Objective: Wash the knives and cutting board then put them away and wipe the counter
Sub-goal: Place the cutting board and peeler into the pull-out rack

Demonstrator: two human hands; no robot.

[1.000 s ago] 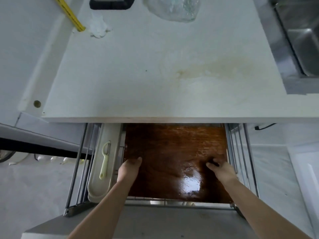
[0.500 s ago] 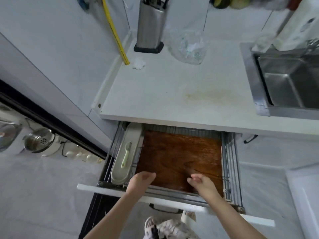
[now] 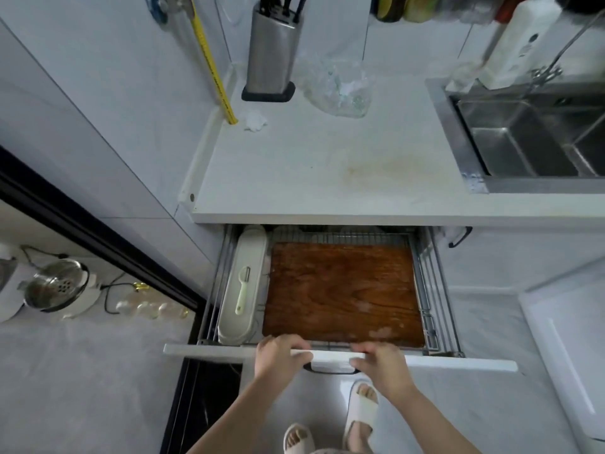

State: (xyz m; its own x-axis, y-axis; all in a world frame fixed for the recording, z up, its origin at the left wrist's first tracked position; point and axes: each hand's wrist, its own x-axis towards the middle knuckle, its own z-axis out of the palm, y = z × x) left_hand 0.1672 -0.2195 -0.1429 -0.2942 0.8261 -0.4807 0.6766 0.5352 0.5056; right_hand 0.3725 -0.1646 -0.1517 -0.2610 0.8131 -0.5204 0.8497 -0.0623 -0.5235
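Both hands, left [image 3: 278, 355] and right [image 3: 381, 363], grip the white drawer front [image 3: 458, 363]. Pushed hard, fingers could get pinched, or the wet brown wooden cutting board [image 3: 343, 290] could slide.

Reddish-brown, wood-grained cutting board [image 3: 343, 290]; beside it a cream tray [image 3: 244, 283] with a pale green peeler [image 3: 243, 294]. White counter [image 3: 311, 165] with a yellowish stain; silver knife block [image 3: 271, 50] on a black base.
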